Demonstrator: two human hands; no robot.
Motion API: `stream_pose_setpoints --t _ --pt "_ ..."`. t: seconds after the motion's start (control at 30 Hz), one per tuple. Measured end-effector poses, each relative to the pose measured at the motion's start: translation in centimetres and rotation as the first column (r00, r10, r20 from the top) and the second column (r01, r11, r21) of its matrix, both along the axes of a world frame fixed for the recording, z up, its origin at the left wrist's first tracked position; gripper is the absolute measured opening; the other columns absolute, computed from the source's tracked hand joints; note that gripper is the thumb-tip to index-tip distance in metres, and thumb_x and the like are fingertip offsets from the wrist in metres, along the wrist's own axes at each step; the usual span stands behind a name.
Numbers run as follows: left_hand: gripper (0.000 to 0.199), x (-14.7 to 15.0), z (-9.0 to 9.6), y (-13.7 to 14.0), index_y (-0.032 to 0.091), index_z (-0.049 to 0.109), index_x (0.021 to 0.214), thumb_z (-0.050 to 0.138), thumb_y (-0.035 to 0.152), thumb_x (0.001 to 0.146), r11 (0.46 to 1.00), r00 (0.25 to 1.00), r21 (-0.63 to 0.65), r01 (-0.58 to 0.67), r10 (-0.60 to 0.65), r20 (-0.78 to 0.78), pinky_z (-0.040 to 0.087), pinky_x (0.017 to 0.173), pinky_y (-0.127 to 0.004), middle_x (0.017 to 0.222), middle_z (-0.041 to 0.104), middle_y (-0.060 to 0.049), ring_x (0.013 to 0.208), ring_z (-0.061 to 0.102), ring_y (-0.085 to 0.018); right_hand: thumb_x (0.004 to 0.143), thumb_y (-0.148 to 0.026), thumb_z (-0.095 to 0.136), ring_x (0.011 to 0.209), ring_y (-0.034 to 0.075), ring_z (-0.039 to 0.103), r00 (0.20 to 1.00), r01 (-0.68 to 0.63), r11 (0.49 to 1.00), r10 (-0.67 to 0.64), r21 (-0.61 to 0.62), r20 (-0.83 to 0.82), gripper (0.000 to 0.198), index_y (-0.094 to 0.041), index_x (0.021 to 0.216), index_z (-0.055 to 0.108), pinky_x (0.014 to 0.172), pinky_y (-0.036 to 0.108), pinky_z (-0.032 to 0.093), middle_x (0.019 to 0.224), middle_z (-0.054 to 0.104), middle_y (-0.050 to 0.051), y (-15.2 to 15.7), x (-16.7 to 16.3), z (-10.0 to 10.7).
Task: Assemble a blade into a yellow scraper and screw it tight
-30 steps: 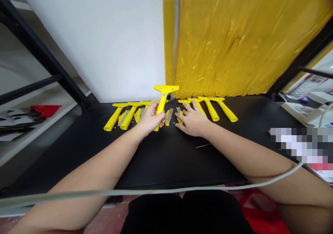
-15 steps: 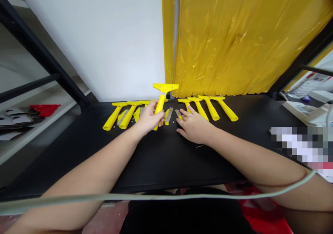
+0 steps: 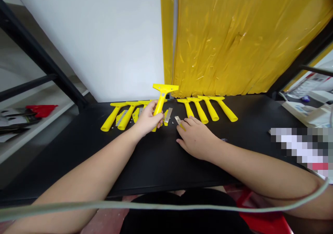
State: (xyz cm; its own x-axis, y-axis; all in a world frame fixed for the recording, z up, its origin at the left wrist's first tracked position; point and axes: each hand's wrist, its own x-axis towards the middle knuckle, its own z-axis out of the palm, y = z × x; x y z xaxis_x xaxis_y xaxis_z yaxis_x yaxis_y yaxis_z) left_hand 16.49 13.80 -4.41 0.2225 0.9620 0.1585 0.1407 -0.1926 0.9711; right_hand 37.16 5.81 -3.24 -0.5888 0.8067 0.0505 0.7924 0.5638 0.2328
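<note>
My left hand [image 3: 147, 119] is wrapped round the handle of a yellow scraper [image 3: 161, 100]. Its wide head points up and away from me, above the black table [image 3: 156, 164]. My right hand [image 3: 196, 137] lies palm down on the table with its fingers stretched out. Under or against those fingers is a small yellow plate with a metal blade [image 3: 178, 120], partly covered by the hand. Between my hands rest another metal blade on a yellow plate [image 3: 168, 116] and a tiny screw [image 3: 172, 122].
Several yellow scraper handles [image 3: 225, 109] lie in a row to the right. More handles [image 3: 110, 118], with blades and plates among them, lie left. A white panel [image 3: 117, 43] and yellow sheeting [image 3: 221, 43] stand behind. A pale cable [image 3: 182, 208] crosses in front of me.
My right hand has moved slightly towards me, and the blade and yellow plate by its fingers have shifted the same way. The scraper in my left hand has hardly moved.
</note>
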Motion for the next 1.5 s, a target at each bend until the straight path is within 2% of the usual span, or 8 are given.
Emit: stream_pose_setpoints --t 0.1,0.27,0.43,0.6,0.77,1.13,1.27,1.5 --pt "0.045 0.0 0.0 0.0 0.018 0.053 0.119 0.060 0.012 0.075 1.000 1.000 0.003 0.008 -0.008 -0.008 0.045 0.040 -0.020 0.080 0.055 0.004 0.051 0.055 -0.009 0.103 -0.042 0.060 0.123 0.036 0.063 0.995 -0.001 1.000 0.001 0.004 -0.102 0.054 -0.007 0.144 0.062 0.107 0.049 0.053 0.143 0.063 0.021 -0.2 0.3 0.0" --pt "0.045 -0.1 -0.1 0.2 0.018 0.053 0.118 0.061 0.013 0.074 1.000 1.000 0.019 0.019 -0.019 -0.001 0.045 0.039 -0.021 0.085 0.054 0.003 0.053 0.057 -0.008 0.098 -0.041 0.066 0.122 0.036 0.064 0.950 0.097 0.993 -0.113 -0.067 -0.293 0.070 -0.002 0.154 0.050 0.103 0.046 0.055 0.135 0.066 0.022 -0.1 1.1 0.3" --pt "0.047 -0.2 -0.2 0.3 0.019 0.054 0.119 0.060 0.012 0.073 1.000 1.000 0.010 0.017 -0.017 -0.009 0.045 0.039 -0.020 0.083 0.055 0.004 0.052 0.057 -0.009 0.093 -0.013 0.056 0.112 0.029 0.065 0.913 0.058 0.998 -0.067 -0.033 -0.403 0.046 -0.011 0.138 0.061 0.099 0.042 0.053 0.128 0.070 0.016 1.9 3.2 0.7" --pt "0.048 -0.4 -0.4 0.4 0.020 0.054 0.119 0.060 0.012 0.072 1.000 0.999 0.003 0.028 -0.028 -0.016 0.045 0.041 -0.021 0.079 0.056 0.004 0.051 0.057 -0.009 0.091 -0.016 0.064 0.112 0.032 0.053 0.920 -0.056 0.986 0.112 0.157 -0.375 0.027 -0.015 0.115 0.075 0.103 0.045 0.045 0.119 0.066 0.014 5.2 5.1 -0.1" --pt "0.049 -0.4 -0.5 0.4 0.020 0.054 0.120 0.061 0.012 0.072 1.000 0.999 -0.004 0.022 -0.022 -0.027 0.045 0.041 -0.021 0.078 0.057 0.005 0.050 0.057 -0.009 0.095 -0.018 0.057 0.102 0.029 0.047 0.960 -0.007 0.978 0.066 0.209 -0.272 0.024 -0.017 0.092 0.081 0.093 0.042 0.040 0.106 0.061 0.013 6.2 4.2 -1.1" --pt "0.055 -0.6 0.1 0.1 0.018 0.053 0.130 0.061 0.014 0.075 0.999 0.989 0.022 0.028 -0.025 -0.148 0.045 0.042 -0.022 0.078 0.058 0.004 0.046 0.055 -0.009 0.097 -0.018 0.059 0.105 0.031 0.045 0.993 0.071 0.984 -0.054 0.163 -0.105 0.025 -0.018 0.089 0.082 0.083 0.042 0.030 0.110 0.062 0.014 6.1 2.9 -1.8" --pt "0.053 -1.0 0.6 -0.3 0.020 0.056 0.131 0.062 0.019 0.078 0.989 0.958 0.146 0.033 0.010 -0.286 0.045 0.045 -0.023 0.086 0.063 0.002 0.048 0.056 -0.009 0.100 -0.019 0.058 0.103 0.030 0.046 0.989 0.021 0.988 0.002 0.153 -0.145 0.027 -0.019 0.089 0.083 0.085 0.043 0.032 0.105 0.063 0.013 5.9 3.0 -1.6" --pt "0.045 -1.7 1.1 -0.4 0.021 0.060 0.133 0.065 0.032 0.089 0.911 0.842 0.399 0.101 0.135 -0.522 0.051 0.075 -0.029 0.109 0.072 -0.005 0.083 0.066 -0.018 0.095 -0.020 0.060 0.098 0.028 0.048 0.970 -0.026 0.987 0.063 0.157 -0.235 0.020 -0.016 0.086 0.078 0.086 0.041 0.039 0.101 0.064 0.013 6.1 3.4 -1.5"
